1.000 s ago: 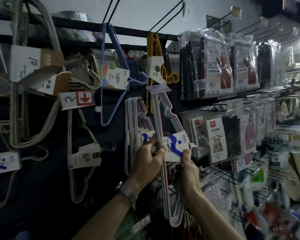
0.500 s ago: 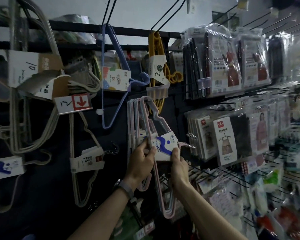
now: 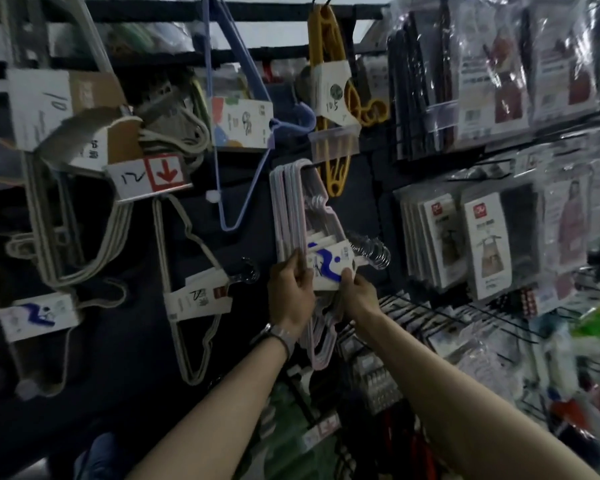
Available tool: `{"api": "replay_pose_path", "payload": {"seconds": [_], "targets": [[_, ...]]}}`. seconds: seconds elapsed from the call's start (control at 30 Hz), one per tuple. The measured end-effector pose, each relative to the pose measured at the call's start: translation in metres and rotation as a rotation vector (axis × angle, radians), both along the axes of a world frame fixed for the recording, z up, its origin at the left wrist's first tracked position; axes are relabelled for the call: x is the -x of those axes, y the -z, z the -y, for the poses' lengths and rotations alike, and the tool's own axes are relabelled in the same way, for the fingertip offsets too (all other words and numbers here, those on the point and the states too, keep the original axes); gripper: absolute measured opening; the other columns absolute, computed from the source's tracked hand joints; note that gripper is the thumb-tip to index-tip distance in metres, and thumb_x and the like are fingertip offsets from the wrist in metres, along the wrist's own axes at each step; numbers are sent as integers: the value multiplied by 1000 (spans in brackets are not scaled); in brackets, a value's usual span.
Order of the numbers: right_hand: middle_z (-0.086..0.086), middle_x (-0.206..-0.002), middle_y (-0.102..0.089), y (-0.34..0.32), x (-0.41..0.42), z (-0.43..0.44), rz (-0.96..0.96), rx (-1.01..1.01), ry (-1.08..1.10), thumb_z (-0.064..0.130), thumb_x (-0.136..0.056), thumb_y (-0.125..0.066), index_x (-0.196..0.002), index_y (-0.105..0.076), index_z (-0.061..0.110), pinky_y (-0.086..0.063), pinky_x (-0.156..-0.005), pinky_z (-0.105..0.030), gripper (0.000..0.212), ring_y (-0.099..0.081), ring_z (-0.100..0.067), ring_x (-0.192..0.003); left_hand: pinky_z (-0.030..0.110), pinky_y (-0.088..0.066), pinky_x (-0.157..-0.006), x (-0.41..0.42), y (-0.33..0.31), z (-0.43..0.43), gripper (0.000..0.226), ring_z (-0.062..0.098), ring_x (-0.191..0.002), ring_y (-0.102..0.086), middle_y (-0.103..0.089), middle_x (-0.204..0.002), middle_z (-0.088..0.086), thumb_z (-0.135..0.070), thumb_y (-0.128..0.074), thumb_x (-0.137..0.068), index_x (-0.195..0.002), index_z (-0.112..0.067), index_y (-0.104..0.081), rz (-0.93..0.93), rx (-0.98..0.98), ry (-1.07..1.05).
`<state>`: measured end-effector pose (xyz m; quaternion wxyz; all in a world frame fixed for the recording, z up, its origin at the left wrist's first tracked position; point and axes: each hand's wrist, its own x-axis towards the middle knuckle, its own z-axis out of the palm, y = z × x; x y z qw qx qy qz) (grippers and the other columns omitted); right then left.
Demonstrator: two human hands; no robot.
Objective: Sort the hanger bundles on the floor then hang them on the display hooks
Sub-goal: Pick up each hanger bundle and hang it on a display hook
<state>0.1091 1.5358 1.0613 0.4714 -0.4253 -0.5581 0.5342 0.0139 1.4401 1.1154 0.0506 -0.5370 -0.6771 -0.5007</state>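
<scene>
The pale-pink hanger bundle has swung in — left hand and right hand, each grip pinching its blue-swirled card.

Pale pink hanger bundle wears a white label with a blue squiggle and dot, plus yellow hangers, a periwinkle blue hanger, and a red-and-white arrow sign.

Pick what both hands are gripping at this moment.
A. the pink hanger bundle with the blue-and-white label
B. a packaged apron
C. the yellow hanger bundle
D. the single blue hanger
A: the left hand and right hand both curl their fingers on the pink hanger bundle at its blue-and-white label.
</scene>
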Motion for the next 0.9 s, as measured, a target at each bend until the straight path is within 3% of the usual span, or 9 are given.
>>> {"api": "replay_pose_path", "payload": {"seconds": [0.07, 0.17, 0.27, 0.37, 0.53, 0.6, 0.7, 0.8, 0.9], "targets": [[-12, -109, -75, -11, -10, 20, 69, -32, -10, 62, -94, -46, -119, -69, 16, -58, -90, -54, 57, -71, -37, -99, 34, -53, -101, 4, 5, 8, 42, 21, -117, -65, -66, -127, 5, -23, -59, -100, -142, -27, -58, 2, 23, -24], [-1, -104, -77, -11, -31, 40, 228, -94, -53, 60, -84, -55, -115, -70, 22, -58, -83, -41, 51, -72, -26, -96, 40, -57, -94, -3, 15, 35, 46, 25, -114, -66, -68, -124, 3, -23, -65, -92, -137, -31, -61, -31, 131, -21], [6, -116, -71, -2, -58, 78, 488, -262, -108, 58, -93, -57, -131, -62, 29, -50, -81, -35, 48, -67, -27, -110, 39, -55, -93, -18, 30, 75, 51, 25, -114, -60, -56, -132, 4, -29, -67, -94, -143, -26, -55, -76, 229, -32], [-4, -138, -65, 21, -93, 118, 767, -396, -73, 52, -102, -50, -144, -55, 29, -49, -85, -36, 48, -61, -31, -123, 40, -56, -91, -39, 57, 118, 41, 22, -112, -63, -62, -129, 0, -30, -64, -96, -137, -25, -60, -99, 340, 126], [1, -122, -69, 104, -141, 193, 929, -485, -64, 43, -101, -51, -128, -65, 27, -52, -84, -39, 34, -62, -25, -115, 38, -58, -89, -71, 166, 187, 40, 13, -106, -65, -66, -121, -10, -47, -56, -90, -129, -40, -58, -35, 661, 335], [-1, -117, -69, 160, -155, 226, 989, -438, -47, 38, -101, -53, -124, -66, 24, -53, -81, -40, 30, -63, -27, -111, 40, -57, -88, -78, 229, 210, 37, 18, -105, -63, -64, -120, -7, -50, -52, -91, -126, -37, -59, -49, 805, 393], [-4, -112, -70, 259, -168, 279, 1108, -235, -77, 38, -100, -53, -117, -65, 20, -55, -78, -43, 27, -64, -30, -105, 42, -54, -80, -83, 322, 242, 22, 30, -102, -62, -64, -110, 3, -35, -50, -95, -112, -26, -62, -114, 1017, 459], [-3, -130, -67, 357, -175, 333, 1152, -2, -169, 39, -104, -49, -132, -61, 22, -54, -90, -39, 34, -61, -27, -120, 40, -51, -90, -82, 426, 280, 35, 32, -113, -59, -62, -124, 9, -27, -49, -96, -129, -18, -59, -134, 1259, 526], [-2, -136, -64, 461, -173, 388, 1205, 216, -258, 39, -103, -48, -139, -57, 23, -50, -92, -36, 40, -59, -27, -123, 38, -54, -88, -71, 542, 326, 42, 31, -111, -61, -63, -129, 6, -33, -44, -90, -128, -20, -59, -140, 1469, 563]]}}
